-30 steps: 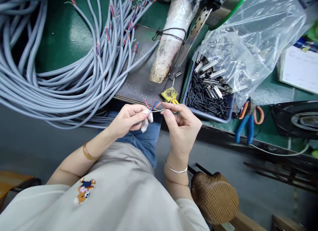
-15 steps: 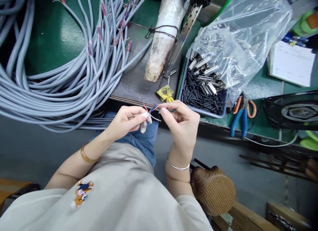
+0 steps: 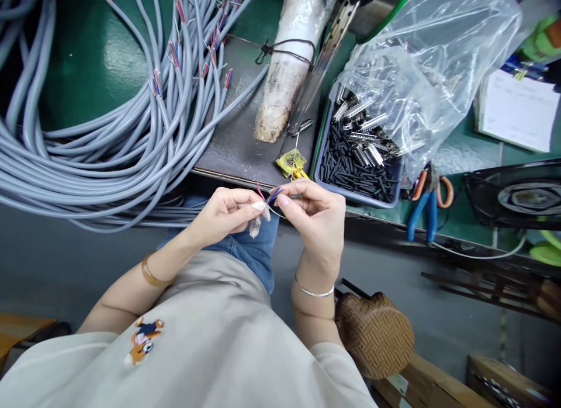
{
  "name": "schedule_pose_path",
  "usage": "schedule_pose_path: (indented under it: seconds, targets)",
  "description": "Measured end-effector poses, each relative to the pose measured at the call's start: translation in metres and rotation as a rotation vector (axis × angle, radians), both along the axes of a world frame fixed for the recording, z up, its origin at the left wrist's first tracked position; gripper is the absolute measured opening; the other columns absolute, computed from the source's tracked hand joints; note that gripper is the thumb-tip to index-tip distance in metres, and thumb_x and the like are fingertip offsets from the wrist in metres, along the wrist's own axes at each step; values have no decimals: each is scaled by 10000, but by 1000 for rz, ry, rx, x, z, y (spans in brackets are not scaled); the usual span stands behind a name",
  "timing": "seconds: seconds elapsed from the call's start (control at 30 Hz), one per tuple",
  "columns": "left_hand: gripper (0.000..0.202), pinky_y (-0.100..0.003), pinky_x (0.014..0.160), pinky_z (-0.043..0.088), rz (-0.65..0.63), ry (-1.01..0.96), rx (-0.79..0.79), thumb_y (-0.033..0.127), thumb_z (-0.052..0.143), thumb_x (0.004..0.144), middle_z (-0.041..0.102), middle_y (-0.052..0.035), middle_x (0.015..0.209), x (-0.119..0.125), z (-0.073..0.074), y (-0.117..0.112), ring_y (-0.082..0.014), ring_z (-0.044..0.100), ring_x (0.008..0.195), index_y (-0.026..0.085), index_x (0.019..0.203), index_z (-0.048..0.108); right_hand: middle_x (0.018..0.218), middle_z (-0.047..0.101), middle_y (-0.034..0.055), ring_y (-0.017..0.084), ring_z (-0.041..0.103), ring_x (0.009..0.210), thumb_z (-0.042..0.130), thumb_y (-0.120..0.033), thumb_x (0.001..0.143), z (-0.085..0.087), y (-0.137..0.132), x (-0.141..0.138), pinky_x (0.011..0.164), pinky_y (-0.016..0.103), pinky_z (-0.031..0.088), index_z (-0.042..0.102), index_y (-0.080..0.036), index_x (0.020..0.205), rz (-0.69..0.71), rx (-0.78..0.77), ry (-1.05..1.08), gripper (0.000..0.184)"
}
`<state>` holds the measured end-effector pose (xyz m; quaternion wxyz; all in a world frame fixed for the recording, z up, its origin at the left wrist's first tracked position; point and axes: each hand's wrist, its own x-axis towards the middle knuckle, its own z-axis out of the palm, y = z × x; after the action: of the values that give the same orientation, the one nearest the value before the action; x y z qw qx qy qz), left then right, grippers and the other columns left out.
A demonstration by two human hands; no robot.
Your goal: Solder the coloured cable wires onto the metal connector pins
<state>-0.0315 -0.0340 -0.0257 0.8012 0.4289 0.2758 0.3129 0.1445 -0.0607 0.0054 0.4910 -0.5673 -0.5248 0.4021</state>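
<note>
Fingers (image 3: 307, 189) pinching coloured wires (image 3: 274, 194), white paper (image 3: 517, 113), faint marks unreadable

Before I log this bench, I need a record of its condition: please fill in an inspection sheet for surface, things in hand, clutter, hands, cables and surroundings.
Surface: green bench with a dark board at its front edge.
Things in hand: thin coloured wires; whitish scraps hang below them.
Clutter: tray of black tubes and metal connectors, partly covered by a clear plastic bag; blue-handled tool seems to jut past the bench edge.
Hands: left hand pinches the wires' base; right hand pinches their far ends.
Cables: grey cables heaped at left, many ends showing coloured cores.
Surroundings: brown stool and cardboard boxes at lower right.
</note>
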Motion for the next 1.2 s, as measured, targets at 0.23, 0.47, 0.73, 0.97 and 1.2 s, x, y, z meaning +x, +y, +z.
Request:
schedule_pose_path:
  seconds: [0.23, 0.47, 0.73, 0.97, 1.2]
  targets:
    - [358, -162, 381, 210, 6, 7, -4, 445, 760, 872, 663, -34, 577, 1, 1, -1, -17, 375, 386, 92, 823, 729, 688, 648, 8, 91, 553, 582, 722, -213, 814, 0, -1, 0, 466, 208, 356, 767, -207, 764, 7, 15, -24, 68]
    - [364, -164, 396, 258, 7, 25, 41, 455, 779, 847, 665, -37, 581, 0, 2, 1, -37, 418, 424, 93, 831, 740, 744, 724, 19, 111, 599, 627, 712, -211, 849, -1, -4, 5, 496, 232, 395, 798, -239, 800, 52, 60, -36, 102]
    - [209, -174, 543, 486, 46, 7, 283, 302, 746, 889, 703, -41, 625, -1, 0, 7, -88, 612, 546, 104, 833, 783, 738, 728, 2, 88, 531, 549, 733, -165, 829, 3, -7, 11, 454, 235, 334, 809, -257, 856, 89, 165, -163, 122]
    - [100, -175, 601, 496, -87, 61, 692, 224, 785, 851, 765, -70, 710, -11, 7, 23, -106, 662, 608, 153, 890, 842, 815, 769, 6, 100, 684, 688, 727, -160, 893, 0, -12, 27, 592, 214, 517, 814, -288, 1013, 329, 358, -171, 196]
    - [151, -204, 616, 516, -140, 109, 586, 305, 774, 859, 770, -82, 714, -10, 9, 20, -133, 675, 612, 176, 876, 852, 817, 779, 6, 115, 699, 665, 728, -200, 898, -5, -16, 31, 567, 227, 537, 807, -348, 1065, 331, 397, -235, 237]
